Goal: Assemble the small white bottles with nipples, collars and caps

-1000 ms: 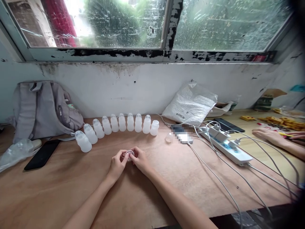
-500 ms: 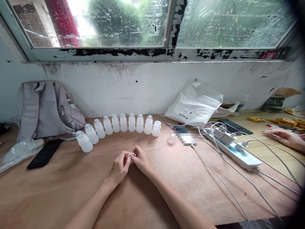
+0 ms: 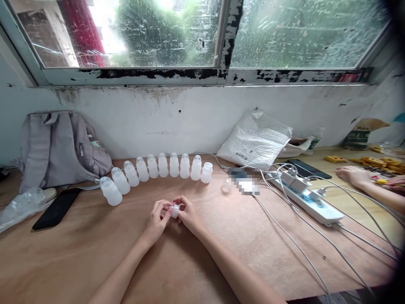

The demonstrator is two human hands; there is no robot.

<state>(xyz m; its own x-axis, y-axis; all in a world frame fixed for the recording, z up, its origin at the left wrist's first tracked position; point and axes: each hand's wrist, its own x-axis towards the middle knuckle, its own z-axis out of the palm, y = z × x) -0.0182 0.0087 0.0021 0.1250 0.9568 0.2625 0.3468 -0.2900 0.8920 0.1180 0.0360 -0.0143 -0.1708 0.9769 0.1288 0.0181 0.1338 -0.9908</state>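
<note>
My left hand (image 3: pixel 160 216) and right hand (image 3: pixel 187 214) hold a small clear piece (image 3: pixel 175 211) over a wooden table (image 3: pixel 253 245). Beyond, ten whitish bottles (image 3: pixel 174 166) stand in a curved row, between a grey backpack (image 3: pixel 60 152) and a white power strip (image 3: pixel 325 214).

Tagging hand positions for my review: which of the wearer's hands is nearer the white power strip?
Right. The right hand is to the left of the white power strip, across the tabletop; the left hand is farther left.
</note>
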